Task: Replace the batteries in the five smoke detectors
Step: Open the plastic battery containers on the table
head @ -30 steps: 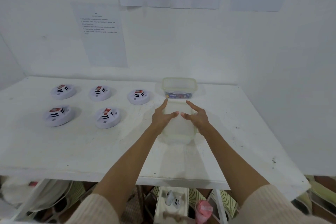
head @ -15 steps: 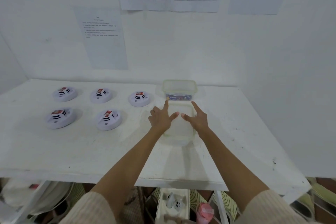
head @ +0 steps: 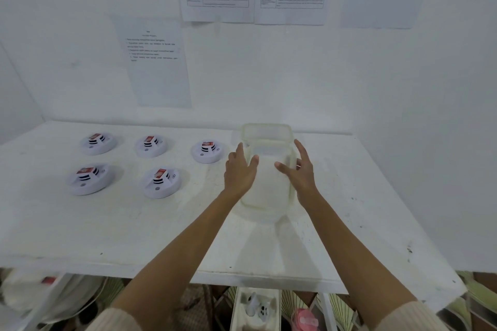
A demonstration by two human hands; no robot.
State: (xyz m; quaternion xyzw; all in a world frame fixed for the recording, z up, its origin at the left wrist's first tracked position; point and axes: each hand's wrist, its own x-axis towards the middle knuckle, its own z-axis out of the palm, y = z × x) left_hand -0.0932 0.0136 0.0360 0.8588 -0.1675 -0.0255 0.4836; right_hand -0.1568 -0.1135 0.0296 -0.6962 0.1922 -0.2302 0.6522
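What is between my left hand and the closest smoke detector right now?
Nothing visible. Only bare table lies between the left hand and the nearest smoke detector, just to its left.

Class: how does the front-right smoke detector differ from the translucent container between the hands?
The smoke detector is round, opaque; the container rectangular, translucent. The smoke detector lies untouched, red battery on top; the left hand and right hand flank the container. Both are pale.
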